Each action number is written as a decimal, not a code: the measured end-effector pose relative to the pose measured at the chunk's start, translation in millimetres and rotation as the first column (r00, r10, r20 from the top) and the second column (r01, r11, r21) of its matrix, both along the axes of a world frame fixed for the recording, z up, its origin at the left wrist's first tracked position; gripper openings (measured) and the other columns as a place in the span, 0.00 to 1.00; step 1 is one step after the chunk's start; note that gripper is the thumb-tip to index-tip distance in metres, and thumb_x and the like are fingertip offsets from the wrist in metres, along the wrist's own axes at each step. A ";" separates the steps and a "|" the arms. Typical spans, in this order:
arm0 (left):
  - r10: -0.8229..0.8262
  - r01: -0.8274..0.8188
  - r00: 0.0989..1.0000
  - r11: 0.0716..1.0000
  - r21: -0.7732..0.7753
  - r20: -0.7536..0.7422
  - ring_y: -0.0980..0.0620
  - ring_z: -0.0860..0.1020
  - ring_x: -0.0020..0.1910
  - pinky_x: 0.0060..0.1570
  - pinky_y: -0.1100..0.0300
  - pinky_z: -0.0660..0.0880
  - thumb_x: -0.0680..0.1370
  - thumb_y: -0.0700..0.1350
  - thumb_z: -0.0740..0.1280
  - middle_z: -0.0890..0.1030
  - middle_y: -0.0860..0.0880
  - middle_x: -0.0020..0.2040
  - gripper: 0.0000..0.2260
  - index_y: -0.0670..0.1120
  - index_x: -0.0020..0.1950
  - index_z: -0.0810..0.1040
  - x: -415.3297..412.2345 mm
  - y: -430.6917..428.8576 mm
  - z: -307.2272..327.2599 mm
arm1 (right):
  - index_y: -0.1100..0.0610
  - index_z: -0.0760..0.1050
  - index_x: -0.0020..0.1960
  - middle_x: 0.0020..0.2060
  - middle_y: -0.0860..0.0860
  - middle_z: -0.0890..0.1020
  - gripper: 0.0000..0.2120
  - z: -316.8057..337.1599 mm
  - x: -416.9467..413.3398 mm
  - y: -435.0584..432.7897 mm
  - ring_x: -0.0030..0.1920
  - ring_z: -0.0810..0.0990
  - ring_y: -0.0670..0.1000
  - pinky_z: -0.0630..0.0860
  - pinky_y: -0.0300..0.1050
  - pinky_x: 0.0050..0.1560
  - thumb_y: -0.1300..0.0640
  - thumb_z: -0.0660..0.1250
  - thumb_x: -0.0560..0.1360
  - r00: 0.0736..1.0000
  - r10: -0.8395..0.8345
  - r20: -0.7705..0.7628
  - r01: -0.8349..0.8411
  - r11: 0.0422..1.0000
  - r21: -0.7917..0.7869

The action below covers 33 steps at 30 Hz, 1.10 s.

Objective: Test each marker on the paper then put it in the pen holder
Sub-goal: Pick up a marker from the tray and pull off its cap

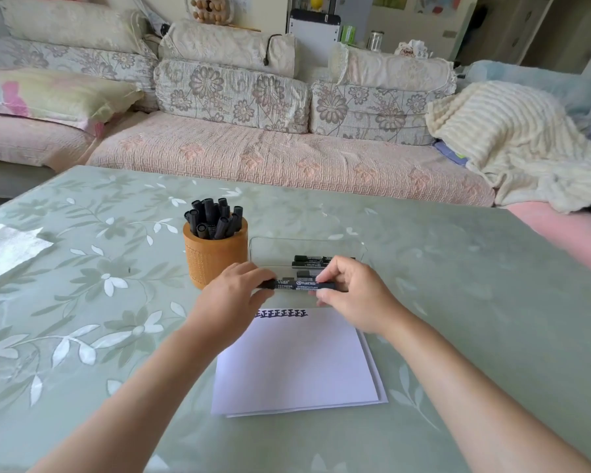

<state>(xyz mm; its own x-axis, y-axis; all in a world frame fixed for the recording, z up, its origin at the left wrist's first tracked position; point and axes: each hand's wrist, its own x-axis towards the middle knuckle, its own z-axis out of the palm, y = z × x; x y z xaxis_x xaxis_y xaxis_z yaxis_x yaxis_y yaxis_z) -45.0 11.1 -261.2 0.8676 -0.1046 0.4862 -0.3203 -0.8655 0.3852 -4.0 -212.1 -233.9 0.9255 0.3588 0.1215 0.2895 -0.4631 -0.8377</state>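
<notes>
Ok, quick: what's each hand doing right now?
Left hand: grips the left end of the black marker.
Right hand: pinches the same marker further right.

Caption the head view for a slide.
Left hand and right hand grip a marker by the paper and pen holder.

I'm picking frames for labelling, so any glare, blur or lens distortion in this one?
Head view: wide-angle lens bows the table edge and sofa; soft, even daylight, faint shadows under left hand and right hand; small glints on the clear tray; the marker label is too blurred to read.
</notes>
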 end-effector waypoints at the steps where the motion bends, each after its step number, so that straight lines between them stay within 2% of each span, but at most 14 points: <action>1: -0.004 0.004 1.000 1.000 0.008 -0.005 0.51 0.75 0.48 0.39 0.56 0.75 0.77 0.46 0.70 0.79 0.57 0.45 0.07 0.52 0.54 0.81 0.8 -0.5 -0.4 | 0.47 0.73 0.43 0.42 0.48 0.83 0.11 -2.8 2.6 -2.5 0.45 0.84 0.50 0.80 0.50 0.50 0.63 0.70 0.73 0.999 0.003 0.042 0.000 0.996 -0.093; 3: -0.024 0.025 1.000 0.999 0.032 -0.014 0.52 0.75 0.47 0.39 0.56 0.75 0.76 0.48 0.70 0.79 0.59 0.44 0.06 0.55 0.52 0.82 1.7 -2.9 -1.4 | 0.44 0.73 0.47 0.46 0.43 0.82 0.08 -5.6 3.4 -5.7 0.49 0.81 0.46 0.77 0.46 0.52 0.55 0.68 0.73 0.987 0.066 0.149 -0.017 0.951 -0.308; 5: -0.062 0.063 0.998 0.997 0.046 -0.030 0.53 0.75 0.47 0.40 0.55 0.75 0.76 0.49 0.70 0.78 0.59 0.44 0.06 0.56 0.52 0.81 1.8 -9.2 -2.0 | 0.42 0.74 0.55 0.49 0.43 0.82 0.10 -6.8 1.2 -5.2 0.52 0.79 0.47 0.76 0.46 0.53 0.50 0.66 0.73 0.964 0.159 0.214 -0.046 0.889 -0.456; 7: -0.096 0.098 0.995 0.993 0.062 -0.030 0.53 0.76 0.47 0.40 0.55 0.75 0.75 0.48 0.70 0.79 0.58 0.43 0.06 0.55 0.52 0.81 1.1 -17.5 -2.7 | 0.43 0.76 0.56 0.44 0.43 0.82 0.11 -6.4 -1.0 -2.3 0.46 0.78 0.47 0.74 0.43 0.46 0.49 0.64 0.75 0.946 0.239 0.219 -0.087 0.838 -0.539; 9: -0.111 0.111 0.994 0.991 0.068 -0.007 0.52 0.77 0.46 0.39 0.56 0.75 0.74 0.48 0.72 0.81 0.56 0.44 0.08 0.53 0.53 0.81 0.3 -24.3 -2.9 | 0.43 0.77 0.49 0.35 0.44 0.78 0.05 -7.6 0.0 0.0 0.37 0.75 0.48 0.69 0.42 0.36 0.50 0.63 0.77 0.949 0.272 0.161 -0.145 0.828 -0.542; 11: -0.122 0.121 0.992 0.991 0.060 0.013 0.52 0.77 0.45 0.39 0.54 0.76 0.74 0.47 0.73 0.81 0.56 0.44 0.08 0.52 0.52 0.80 1.6 -27.6 -1.5 | 0.45 0.74 0.42 0.32 0.46 0.77 0.08 -8.0 3.2 -1.4 0.36 0.76 0.49 0.72 0.47 0.36 0.49 0.60 0.79 0.961 0.260 0.098 -0.180 0.849 -0.497; 13: -0.153 0.152 0.988 0.986 0.064 0.014 0.53 0.75 0.44 0.39 0.53 0.76 0.74 0.48 0.72 0.79 0.57 0.42 0.06 0.52 0.50 0.79 4.9 -28.4 0.2 | 0.48 0.76 0.46 0.35 0.47 0.79 0.11 -6.6 6.5 -4.9 0.40 0.77 0.51 0.75 0.50 0.42 0.47 0.59 0.80 0.966 0.244 0.080 -0.173 0.848 -0.500; 16: -0.185 0.184 0.983 0.980 0.073 0.011 0.53 0.75 0.43 0.40 0.52 0.76 0.75 0.50 0.71 0.78 0.56 0.41 0.05 0.52 0.49 0.81 10.2 -27.8 0.9 | 0.49 0.78 0.51 0.41 0.47 0.81 0.11 -4.0 8.5 -7.7 0.44 0.78 0.51 0.75 0.49 0.46 0.46 0.59 0.81 0.959 0.263 0.107 -0.169 0.831 -0.530; 19: -0.199 0.201 0.979 0.978 0.061 -0.038 0.52 0.74 0.41 0.40 0.52 0.75 0.75 0.53 0.66 0.77 0.55 0.39 0.08 0.52 0.49 0.81 13.4 -26.8 2.4 | 0.49 0.79 0.57 0.45 0.48 0.81 0.10 -7.1 9.2 -9.3 0.48 0.78 0.51 0.74 0.50 0.49 0.49 0.61 0.81 0.930 0.299 0.213 -0.149 0.838 -0.525; 21: -0.211 0.216 0.974 0.975 0.057 -0.076 0.52 0.73 0.39 0.41 0.52 0.74 0.77 0.52 0.65 0.75 0.55 0.37 0.07 0.51 0.48 0.80 14.1 -26.8 4.0 | 0.50 0.79 0.59 0.42 0.46 0.78 0.10 -9.9 10.5 -11.0 0.47 0.77 0.51 0.73 0.49 0.46 0.52 0.63 0.80 0.899 0.307 0.313 -0.109 0.848 -0.518; 24: -0.193 0.194 0.967 0.981 -0.014 -0.164 0.54 0.72 0.35 0.39 0.52 0.73 0.79 0.50 0.64 0.74 0.54 0.33 0.09 0.49 0.43 0.79 13.6 -28.5 6.3 | 0.52 0.80 0.53 0.36 0.45 0.73 0.06 -10.6 11.1 -13.6 0.41 0.77 0.53 0.69 0.44 0.36 0.55 0.68 0.77 0.798 0.350 0.491 -0.033 0.839 -0.543; 27: -0.202 0.193 0.959 0.979 -0.064 -0.201 0.53 0.73 0.34 0.39 0.52 0.72 0.79 0.49 0.64 0.76 0.52 0.32 0.09 0.48 0.45 0.81 14.0 -25.9 6.0 | 0.53 0.80 0.51 0.36 0.47 0.75 0.06 -11.0 11.2 -12.7 0.39 0.76 0.53 0.70 0.43 0.35 0.55 0.69 0.74 0.738 0.375 0.561 -0.003 0.833 -0.553; 30: -0.240 0.244 0.964 0.970 0.012 -0.117 0.54 0.71 0.36 0.40 0.57 0.70 0.78 0.54 0.62 0.75 0.54 0.32 0.13 0.48 0.48 0.83 14.3 -21.0 5.3 | 0.50 0.79 0.57 0.42 0.46 0.80 0.10 -9.5 6.7 -8.8 0.45 0.77 0.52 0.71 0.46 0.40 0.51 0.63 0.80 0.822 0.333 0.462 -0.025 0.831 -0.555; 33: -0.248 0.253 0.967 0.965 0.074 -0.065 0.55 0.70 0.38 0.40 0.60 0.71 0.78 0.55 0.61 0.76 0.56 0.34 0.13 0.50 0.47 0.82 13.4 -16.1 4.6 | 0.51 0.78 0.50 0.35 0.46 0.78 0.10 -8.2 5.9 -6.2 0.41 0.75 0.52 0.68 0.45 0.40 0.48 0.60 0.81 0.919 0.282 0.275 -0.116 0.861 -0.495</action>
